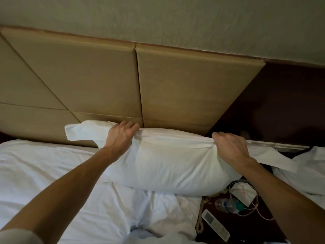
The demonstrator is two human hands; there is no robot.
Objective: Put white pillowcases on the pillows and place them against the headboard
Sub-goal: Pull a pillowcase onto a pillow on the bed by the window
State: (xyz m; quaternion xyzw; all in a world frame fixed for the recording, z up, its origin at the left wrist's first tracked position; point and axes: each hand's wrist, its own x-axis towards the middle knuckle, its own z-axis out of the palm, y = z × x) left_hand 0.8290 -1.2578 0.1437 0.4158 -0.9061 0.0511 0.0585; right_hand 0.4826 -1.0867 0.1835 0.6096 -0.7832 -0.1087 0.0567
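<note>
Head view, pillow (168, 166) top edge pinched under both hands' fingers (131, 127), against headboard (184, 88)

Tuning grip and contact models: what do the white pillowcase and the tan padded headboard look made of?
White pillowcase: looks like matte woven cotton or a blend; soft creases, loose flaps. Both the left hand and the right hand grip its top edge. Tan padded headboard: seemingly faux leather or vinyl over padding; slight sheen, seamed panels.

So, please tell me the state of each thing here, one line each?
pillow: cased, at the headboard, overhanging the bed edge
left hand: gripping the pillow's top edge
right hand: pinching the pillow's top edge
duvet: rumpled
bottle: lying down, capped
</note>
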